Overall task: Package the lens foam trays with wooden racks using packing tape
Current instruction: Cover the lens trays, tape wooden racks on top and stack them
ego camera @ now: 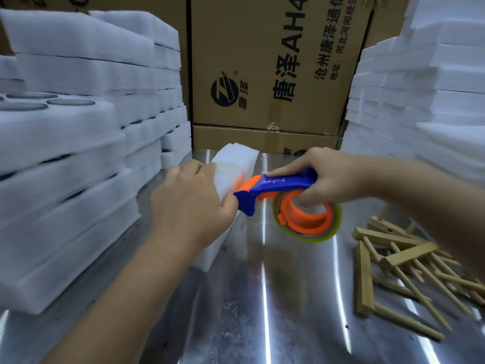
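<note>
Two hands work on one foam bundle (236, 158), which stands on its long edge on the metal table (262, 298), between the stacks of foam trays (65, 153) on the left and the loose wooden racks (393, 258) on the right. The left hand (189, 203) grips the bundle's upper edge, fingers curled over the top and thumb on the near face. The right hand (333, 177) is closed round the blue tape dispenser (278, 185), forefinger laid along its back, with the nose touching the foam just beside the left thumb. The tape roll (307, 219) hangs clear of the table.

The foam looks very light and soft (it would likely dent under a hard pinch), so a broad hold across the top edge probably suits it better than fingertips. Standing on edge, it could tip or slide on the smooth metal when the tape pulls, so the steadying hand matters. Whether a rack already sits inside the bundle, I cannot tell. The racks look stiff and light, easiest taken by the flat bars.
</note>
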